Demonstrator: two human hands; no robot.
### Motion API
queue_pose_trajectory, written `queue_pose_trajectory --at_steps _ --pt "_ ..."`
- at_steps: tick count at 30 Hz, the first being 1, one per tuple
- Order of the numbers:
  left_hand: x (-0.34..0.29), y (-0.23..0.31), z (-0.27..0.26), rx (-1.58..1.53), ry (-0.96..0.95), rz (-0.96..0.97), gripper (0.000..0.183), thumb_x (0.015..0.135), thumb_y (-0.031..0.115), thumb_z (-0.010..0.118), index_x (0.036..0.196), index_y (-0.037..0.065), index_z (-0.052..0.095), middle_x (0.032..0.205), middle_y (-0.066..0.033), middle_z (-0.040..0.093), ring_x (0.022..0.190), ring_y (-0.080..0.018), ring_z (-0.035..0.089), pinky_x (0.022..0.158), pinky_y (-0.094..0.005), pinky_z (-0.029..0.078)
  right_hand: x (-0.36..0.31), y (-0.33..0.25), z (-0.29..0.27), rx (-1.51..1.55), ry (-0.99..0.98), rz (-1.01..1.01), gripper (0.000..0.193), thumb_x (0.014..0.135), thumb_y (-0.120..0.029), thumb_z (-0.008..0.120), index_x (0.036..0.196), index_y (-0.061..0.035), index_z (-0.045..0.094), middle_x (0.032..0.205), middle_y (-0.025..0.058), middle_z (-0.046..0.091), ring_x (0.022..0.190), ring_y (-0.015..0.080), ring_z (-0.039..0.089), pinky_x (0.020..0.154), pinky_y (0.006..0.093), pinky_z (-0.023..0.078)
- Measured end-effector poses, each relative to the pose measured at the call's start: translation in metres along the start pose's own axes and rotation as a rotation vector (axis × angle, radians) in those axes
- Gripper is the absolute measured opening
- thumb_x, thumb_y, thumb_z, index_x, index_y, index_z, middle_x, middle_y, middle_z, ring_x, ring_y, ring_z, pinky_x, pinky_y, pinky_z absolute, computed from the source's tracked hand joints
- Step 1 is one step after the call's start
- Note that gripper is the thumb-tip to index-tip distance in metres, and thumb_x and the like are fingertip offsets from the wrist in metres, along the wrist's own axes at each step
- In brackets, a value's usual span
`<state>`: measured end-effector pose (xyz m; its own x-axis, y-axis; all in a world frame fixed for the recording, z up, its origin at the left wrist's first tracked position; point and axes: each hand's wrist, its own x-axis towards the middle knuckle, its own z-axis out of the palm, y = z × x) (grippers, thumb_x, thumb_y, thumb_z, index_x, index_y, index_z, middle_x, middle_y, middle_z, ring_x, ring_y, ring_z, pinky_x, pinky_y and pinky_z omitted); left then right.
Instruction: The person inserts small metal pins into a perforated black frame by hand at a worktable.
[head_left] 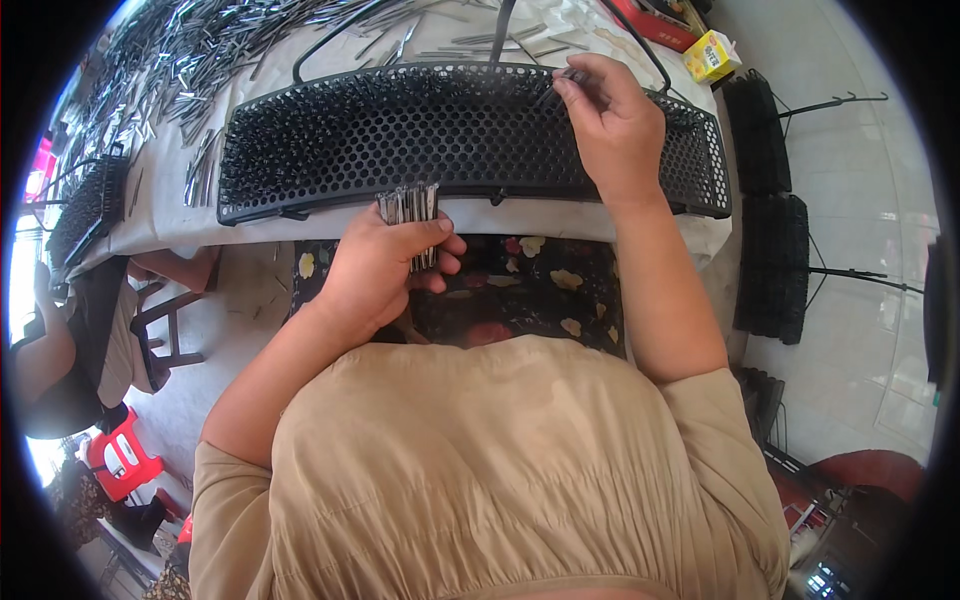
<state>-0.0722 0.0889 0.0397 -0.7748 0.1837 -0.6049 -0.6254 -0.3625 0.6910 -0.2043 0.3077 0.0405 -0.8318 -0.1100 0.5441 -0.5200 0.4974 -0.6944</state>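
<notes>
A long, curved black perforated rack lies across the table before me. Dark upright pieces crowd its left end and run along its far edge, while bare round holes show in its middle and right. Just off its near edge, my left hand is closed around a bundle of thin metal strips, their ends sticking up above the fist. My right hand is over the rack's far right part, thumb and forefinger pinched on what looks like a thin metal strip. The fingers partly hide that piece.
Loose metal strips are heaped on the pale-covered table at far left. A yellow box sits at the far right corner. More black racks stand to the right. Another person sits at left, near a red stool.
</notes>
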Motion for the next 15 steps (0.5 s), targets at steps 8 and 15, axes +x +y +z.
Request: queue_pose_trajectory --at_steps 8,15 --pt "0.0009 -0.0026 -0.0021 0.016 0.018 0.003 0.01 0.089 0.01 0.065 0.095 0.003 0.059 0.086 -0.0104 0.065 0.072 -0.0179 0.063 0.057 -0.0303 0.05 0.0016 0.007 -0.0003 -0.139 -0.012 -0.134 0.023 0.084 -0.009 0.074 0.106 -0.008 0.068 0.091 0.0084 0.072 0.082 0.0203 0.069 0.074 0.0286 0.054" --pt "0.0013 -0.0027 -0.0012 0.023 0.032 -0.003 0.009 0.088 0.01 0.065 0.094 0.004 0.06 0.084 -0.01 0.065 0.07 -0.0171 0.062 0.056 -0.03 0.049 0.0012 0.0076 -0.0043 -0.197 0.0 -0.195 0.024 0.084 -0.006 0.074 0.108 -0.0079 0.069 0.088 0.0059 0.074 0.08 0.012 0.07 0.074 0.0241 0.054"
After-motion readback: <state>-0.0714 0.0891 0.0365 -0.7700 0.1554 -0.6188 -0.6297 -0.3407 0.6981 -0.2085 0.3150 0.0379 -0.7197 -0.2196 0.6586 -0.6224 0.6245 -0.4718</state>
